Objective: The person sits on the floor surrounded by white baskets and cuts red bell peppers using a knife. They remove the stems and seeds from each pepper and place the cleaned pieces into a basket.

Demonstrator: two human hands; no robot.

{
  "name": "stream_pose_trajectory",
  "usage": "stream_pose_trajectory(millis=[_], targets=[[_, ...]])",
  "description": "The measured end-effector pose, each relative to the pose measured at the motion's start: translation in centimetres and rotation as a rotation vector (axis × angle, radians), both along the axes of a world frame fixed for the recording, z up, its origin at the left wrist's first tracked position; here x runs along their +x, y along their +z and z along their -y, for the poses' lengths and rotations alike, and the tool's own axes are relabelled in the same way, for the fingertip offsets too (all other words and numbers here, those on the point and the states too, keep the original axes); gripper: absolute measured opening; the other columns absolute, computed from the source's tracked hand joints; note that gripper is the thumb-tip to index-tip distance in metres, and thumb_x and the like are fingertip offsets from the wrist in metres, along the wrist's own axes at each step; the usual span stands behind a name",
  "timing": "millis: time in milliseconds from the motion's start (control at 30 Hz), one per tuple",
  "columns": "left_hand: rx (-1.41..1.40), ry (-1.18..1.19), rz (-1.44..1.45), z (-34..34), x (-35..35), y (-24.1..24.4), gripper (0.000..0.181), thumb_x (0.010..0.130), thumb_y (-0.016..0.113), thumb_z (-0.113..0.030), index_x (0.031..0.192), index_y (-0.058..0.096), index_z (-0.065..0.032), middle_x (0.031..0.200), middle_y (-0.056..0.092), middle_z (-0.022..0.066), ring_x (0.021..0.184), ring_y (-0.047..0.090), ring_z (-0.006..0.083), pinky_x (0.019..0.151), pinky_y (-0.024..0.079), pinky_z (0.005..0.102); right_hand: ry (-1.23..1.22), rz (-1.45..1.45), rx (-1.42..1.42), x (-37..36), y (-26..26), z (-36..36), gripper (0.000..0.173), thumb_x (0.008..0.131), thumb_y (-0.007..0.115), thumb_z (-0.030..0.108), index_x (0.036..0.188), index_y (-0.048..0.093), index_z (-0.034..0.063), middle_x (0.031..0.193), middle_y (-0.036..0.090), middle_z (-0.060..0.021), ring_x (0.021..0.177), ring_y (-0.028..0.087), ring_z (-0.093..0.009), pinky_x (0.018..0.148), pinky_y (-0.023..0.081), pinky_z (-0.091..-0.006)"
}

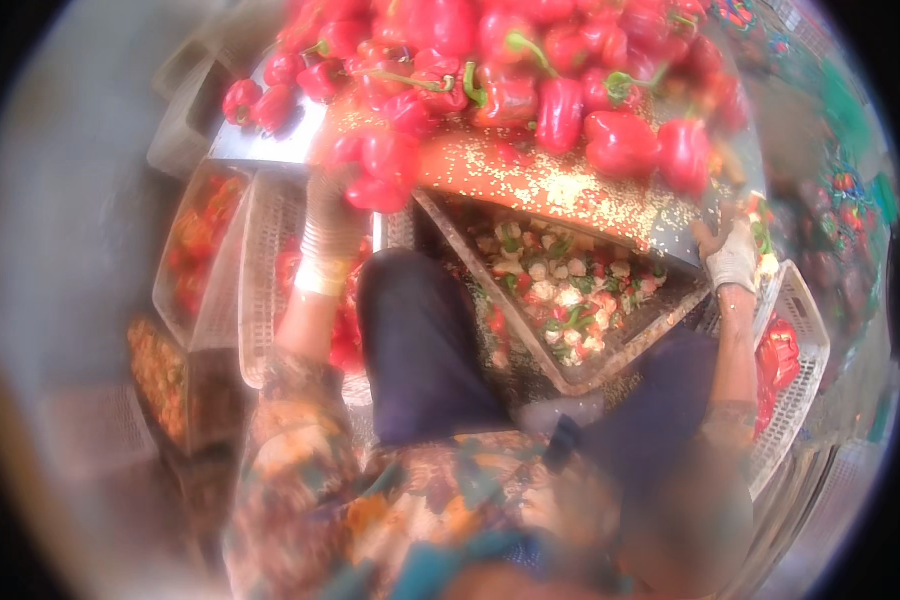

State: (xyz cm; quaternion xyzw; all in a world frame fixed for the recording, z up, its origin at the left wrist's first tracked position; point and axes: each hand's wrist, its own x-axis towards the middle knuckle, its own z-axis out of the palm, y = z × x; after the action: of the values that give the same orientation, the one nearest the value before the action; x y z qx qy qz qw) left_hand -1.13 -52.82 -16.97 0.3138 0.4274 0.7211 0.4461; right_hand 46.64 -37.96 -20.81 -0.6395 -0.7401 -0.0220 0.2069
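Many red bell peppers (506, 94) are heaped on a metal work table (266, 135), above an orange-red surface (487, 169) strewn with pale seeds. My left hand (330, 210), in a pale glove, is at the left of the table's near edge against blurred red peppers (381, 169); they hide its fingers, so its grip is unclear. My right hand (731, 251), also gloved, is at the table's right corner with the thumb spread. Pale and green pepper cores (763, 232) show just beyond it; whether it holds any is unclear.
Between my knees, an angular metal-rimmed tray (529, 337) contains pepper cores and green stems. Plastic crates with red pepper pieces stand at the left (251, 300) and right (802, 375). Farther left is a container of orange-red scraps (157, 375). More produce lies at the far right, blurred.
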Motion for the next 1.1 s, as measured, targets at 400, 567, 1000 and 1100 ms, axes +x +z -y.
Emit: stream_pose_trajectory(millis=[400, 567, 1000, 1100], targets=[[0.501, -0.171, -1.201, -1.2, 16.0, 1.2, 0.104, 0.051, 0.090, -0.015, 0.141, 0.039, 0.0002, 0.136, 0.046, 0.0251, 0.124, 0.049, 0.0403, 0.103, 0.043, 0.0434, 0.425, -2.117, -1.122, -14.0, 3.9, 11.9, 0.073, 0.088, 0.062, 0.053, 0.139, 0.041, 0.0052, 0.130, 0.054, -0.0154, 0.112, 0.058, -0.025, 0.092, 0.052, -0.0392], [0.264, -0.208, -1.048, -0.5, 16.8, -0.4, 0.103, 0.053, 0.090, -0.015, 0.140, 0.038, 0.0022, 0.137, 0.045, 0.0241, 0.121, 0.051, 0.0381, 0.103, 0.043, 0.0438, 0.479, -1.430, -0.627, -12.5, 3.9, 10.7, 0.050, 0.089, 0.063, 0.030, 0.130, 0.051, 0.0052, 0.105, 0.064, -0.0054, 0.077, 0.063, -0.013, 0.069, 0.052, -0.0273], [-0.103, -0.383, -0.207, -0.4, 18.1, -1.0, 0.057, 0.078, 0.074, 0.001, 0.129, 0.050, 0.0000, 0.118, 0.061, 0.0089, 0.107, 0.059, 0.0167, 0.092, 0.051, 0.0318, 0.366, -1.181, -0.403, -13.8, 4.3, 12.5, 0.049, 0.084, 0.069, 0.017, 0.127, 0.055, -0.0018, 0.105, 0.067, -0.0135, 0.098, 0.062, -0.021, 0.090, 0.050, -0.0360], [-0.173, -0.448, 0.070, 0.3, 17.6, 0.1, 0.052, 0.078, 0.072, 0.004, 0.126, 0.052, 0.0005, 0.116, 0.062, 0.0086, 0.105, 0.060, 0.0164, 0.092, 0.051, 0.0316, 0.310, -1.311, -0.516, -14.3, 4.6, 12.9, 0.040, 0.087, 0.065, 0.016, 0.123, 0.059, -0.0001, 0.097, 0.068, -0.0111, 0.089, 0.063, -0.018, 0.080, 0.053, -0.0327]])
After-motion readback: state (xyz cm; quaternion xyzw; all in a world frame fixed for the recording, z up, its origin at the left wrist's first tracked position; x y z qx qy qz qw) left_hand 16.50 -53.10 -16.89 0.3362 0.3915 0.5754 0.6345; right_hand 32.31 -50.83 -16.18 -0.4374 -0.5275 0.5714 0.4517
